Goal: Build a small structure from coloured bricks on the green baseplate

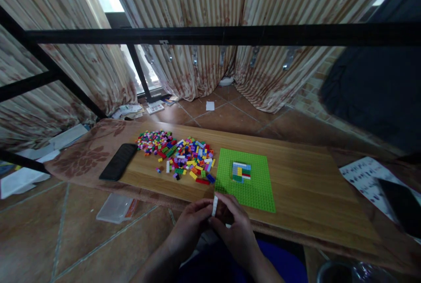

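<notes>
- A black phone (118, 162) lies well off to the left of the hands, up on the bench (305, 178).
- Nearer them, a heap of tiny bricks (151, 142), then one of bigger bricks (194, 156).
- The left hand (191, 222) has its fingertips closed on a white brick strip (215, 206).
- That strip sits between both hands; the right hand (237, 222) pinches it too.
- Just beyond the right hand, a green baseplate (259, 193) carries a small multicoloured patch (241, 172).

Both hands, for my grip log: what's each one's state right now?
Left hand: closed, holding the white brick piece.
Right hand: closed, holding the same piece.
</notes>
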`<state>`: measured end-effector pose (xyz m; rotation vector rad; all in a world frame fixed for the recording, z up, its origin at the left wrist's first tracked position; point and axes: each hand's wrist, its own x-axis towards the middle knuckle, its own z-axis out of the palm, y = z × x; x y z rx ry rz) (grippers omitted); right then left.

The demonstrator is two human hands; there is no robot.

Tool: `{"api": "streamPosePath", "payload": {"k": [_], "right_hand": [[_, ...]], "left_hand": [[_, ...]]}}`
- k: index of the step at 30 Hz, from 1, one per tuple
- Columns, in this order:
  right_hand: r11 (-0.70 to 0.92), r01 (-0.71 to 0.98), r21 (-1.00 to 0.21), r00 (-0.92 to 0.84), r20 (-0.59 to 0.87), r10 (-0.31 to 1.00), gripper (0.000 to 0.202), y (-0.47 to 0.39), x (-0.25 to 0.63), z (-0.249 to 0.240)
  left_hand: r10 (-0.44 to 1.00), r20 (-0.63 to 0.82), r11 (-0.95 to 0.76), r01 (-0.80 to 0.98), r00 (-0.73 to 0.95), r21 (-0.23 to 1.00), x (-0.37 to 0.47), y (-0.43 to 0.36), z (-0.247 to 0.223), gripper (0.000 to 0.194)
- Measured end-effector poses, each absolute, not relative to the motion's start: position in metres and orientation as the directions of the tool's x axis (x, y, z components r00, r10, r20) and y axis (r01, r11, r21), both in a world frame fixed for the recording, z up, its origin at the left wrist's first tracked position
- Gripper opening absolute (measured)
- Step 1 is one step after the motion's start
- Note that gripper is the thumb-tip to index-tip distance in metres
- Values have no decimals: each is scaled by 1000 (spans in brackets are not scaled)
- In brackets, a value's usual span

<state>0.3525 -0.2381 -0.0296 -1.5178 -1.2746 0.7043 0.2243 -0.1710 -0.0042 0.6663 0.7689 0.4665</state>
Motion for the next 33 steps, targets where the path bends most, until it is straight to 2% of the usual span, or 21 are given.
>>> {"api": "streamPosePath", "payload": {"k": [6,10,17,21,23,26,30,33], "right_hand": [[19,397,-917,291,146,946,56,-242,357,-29],[13,429,-903,261,138,955,50,-246,363,-29],[-8,517,-856,242,137,961,44,-253,369,-27],[-36,561,-827,279,148,949,41,-256,382,-31],[-74,579,-812,345,163,924,40,-254,397,-36],[-159,617,-771,471,200,859,42,-245,427,-44],[-223,703,-675,485,226,845,44,-225,461,-54],[-189,778,-599,425,281,860,43,-213,472,-60]], "left_hand": [[559,-514,758,-149,651,635,227,-171,-6,28],[549,-522,766,-144,653,626,231,-172,-10,31],[542,-511,740,-91,667,666,238,-176,-14,31],[599,-485,645,-25,636,763,240,-177,-26,34],[692,-432,500,48,578,865,241,-176,-30,29],[821,-238,117,256,518,960,244,-171,-28,24],[789,43,-377,427,613,822,255,-158,-21,32],[709,173,-602,459,683,654,269,-147,-24,39]]}}
